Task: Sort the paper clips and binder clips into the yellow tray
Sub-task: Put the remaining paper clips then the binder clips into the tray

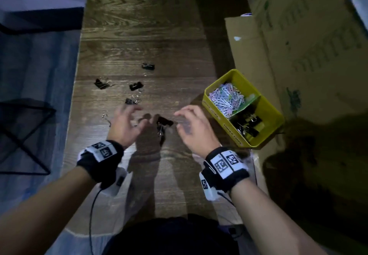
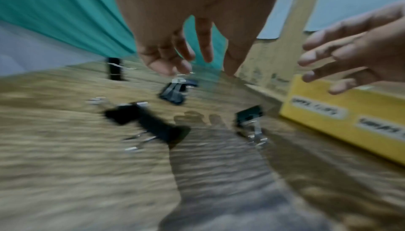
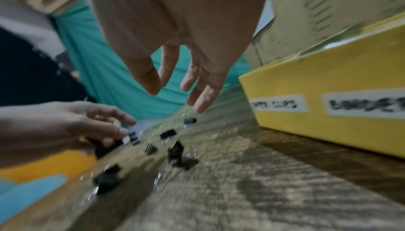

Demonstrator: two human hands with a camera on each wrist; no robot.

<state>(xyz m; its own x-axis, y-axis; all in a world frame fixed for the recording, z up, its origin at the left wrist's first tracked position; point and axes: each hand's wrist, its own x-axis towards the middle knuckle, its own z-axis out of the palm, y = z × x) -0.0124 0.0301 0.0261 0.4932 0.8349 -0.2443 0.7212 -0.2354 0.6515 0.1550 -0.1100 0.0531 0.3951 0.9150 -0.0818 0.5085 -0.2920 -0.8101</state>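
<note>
— Clips first, leftmost ones? Place everything against the yellow tray (image 1: 264, 105).

— Black binder clips (image 1: 102, 83) loose on the wooden table (image 1: 139, 36), well left of the tray, scattered. One more binder clip (image 1: 164, 121) lies nearer the tray, between the two hands.

— Left hand (image 1: 127, 123)?

— Above the table, left of the tray, fingers spread and loosely bent, holding nothing. Left wrist view blurred, but fingertips (image 2: 173, 66) hang clear above the clips.

— Right hand (image 1: 194, 124)?

— Just beside the tray's left wall, fingers relaxed and apart, empty. Right wrist view shows the same: fingers (image 3: 203, 96) straight, nothing pinched.

— Tray contents?

— Far compartment: heap of pastel paper clips (image 1: 227, 98). Near compartment: pile of black binder clips (image 1: 249, 125). Green divider (image 1: 249, 101) between them. White labels on the tray's side wall, text too blurred to read.

— Right of the tray?

— Cardboard boxes (image 1: 298, 45), touching or nearly so; cannot tell which.
</note>
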